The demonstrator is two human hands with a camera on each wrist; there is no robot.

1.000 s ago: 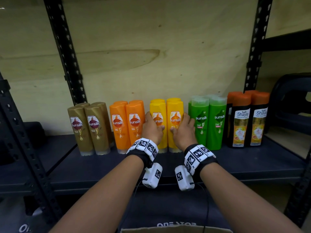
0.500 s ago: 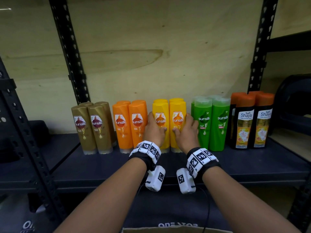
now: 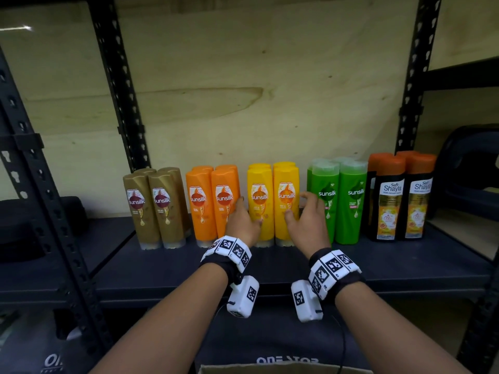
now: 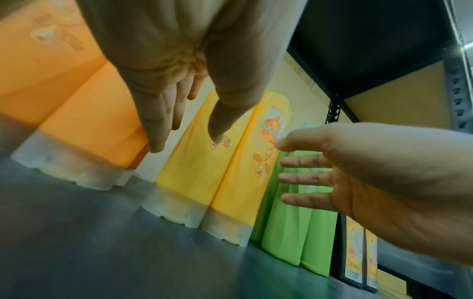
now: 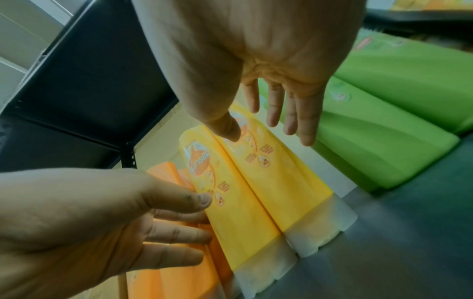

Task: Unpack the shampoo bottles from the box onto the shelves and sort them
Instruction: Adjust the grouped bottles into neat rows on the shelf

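Observation:
Bottles stand in colour groups on the dark shelf [image 3: 162, 265]: brown [image 3: 154, 209], orange [image 3: 213, 201], yellow [image 3: 272, 198], green [image 3: 340, 201] and black ones with orange caps [image 3: 399, 198]. My left hand [image 3: 243, 220] is open at the left side of the yellow bottles [image 4: 230, 172], fingers straight in the gap beside the orange bottles [image 4: 89, 131], thumb tip at the yellow front. My right hand [image 3: 307, 217] is open on their right side, its fingers [image 5: 289, 113] reaching between the yellow bottles [image 5: 256, 192] and the green ones [image 5: 384, 131]. Neither hand grips a bottle.
Black perforated uprights [image 3: 118, 90] frame the shelf bay, with a plywood back panel [image 3: 256, 76] behind. A cardboard box edge [image 3: 270, 369] shows at the bottom, in front of a dark crate [image 3: 286, 344]. A dark bin [image 3: 472, 168] sits on the neighbouring shelf at right.
Both hands have loosened from the yellow bottles: the fingers have straightened and the hands have spread a little apart. The bottles have stayed in their row.

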